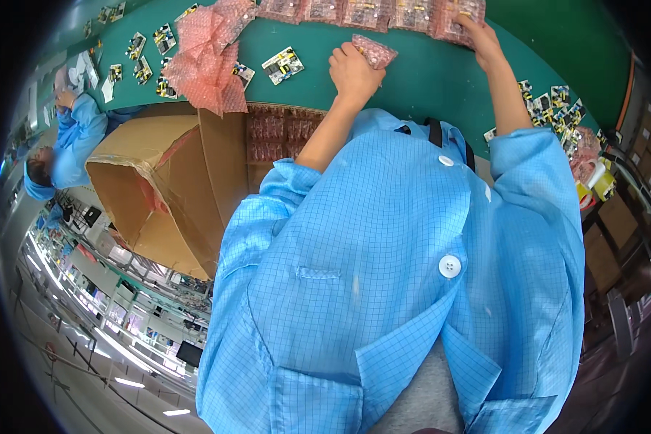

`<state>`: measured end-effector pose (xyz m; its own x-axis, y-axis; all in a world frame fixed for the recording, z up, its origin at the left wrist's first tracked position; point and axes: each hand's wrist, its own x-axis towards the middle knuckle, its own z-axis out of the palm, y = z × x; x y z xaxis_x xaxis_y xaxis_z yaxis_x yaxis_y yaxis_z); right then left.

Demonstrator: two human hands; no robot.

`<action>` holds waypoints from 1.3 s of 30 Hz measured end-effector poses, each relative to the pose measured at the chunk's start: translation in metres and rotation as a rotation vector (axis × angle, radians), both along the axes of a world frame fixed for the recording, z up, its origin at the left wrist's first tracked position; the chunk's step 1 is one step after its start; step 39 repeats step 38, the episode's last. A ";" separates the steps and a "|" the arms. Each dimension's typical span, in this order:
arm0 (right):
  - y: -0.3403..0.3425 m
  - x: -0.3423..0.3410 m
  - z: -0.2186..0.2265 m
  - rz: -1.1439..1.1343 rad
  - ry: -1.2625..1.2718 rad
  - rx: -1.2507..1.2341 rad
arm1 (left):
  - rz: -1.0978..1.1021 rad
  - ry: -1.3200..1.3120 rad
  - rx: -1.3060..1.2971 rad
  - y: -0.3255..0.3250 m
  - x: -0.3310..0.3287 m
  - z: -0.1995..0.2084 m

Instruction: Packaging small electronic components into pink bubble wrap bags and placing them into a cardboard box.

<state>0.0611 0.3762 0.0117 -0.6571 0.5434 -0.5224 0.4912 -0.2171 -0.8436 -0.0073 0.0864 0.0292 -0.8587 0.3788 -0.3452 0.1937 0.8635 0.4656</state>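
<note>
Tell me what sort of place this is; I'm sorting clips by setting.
Probably an electronics assembly or packing line. Small circuit boards lie on a green bench, the left hand holds a pink bubble-wrap pouch, and an open cardboard box stands alongside.

left hand (pixel 353 72): arm stretched forward, fingers curled shut | right hand (pixel 481 40): reaching farther, fingers gripping

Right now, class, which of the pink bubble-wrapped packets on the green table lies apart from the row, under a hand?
The single pink bubble-wrapped packet by the left hand; the other packets sit side by side along the table's far edge.
</note>
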 end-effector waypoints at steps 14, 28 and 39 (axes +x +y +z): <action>-0.088 0.077 0.038 0.202 -0.435 0.583 | 0.329 -1.072 1.105 -0.016 0.033 0.018; -0.161 0.168 0.080 0.218 0.111 -0.351 | 0.341 -1.327 1.142 -0.064 0.122 0.040; -0.244 0.250 0.128 0.392 0.032 -0.785 | 0.343 -1.142 0.945 -0.179 0.248 0.094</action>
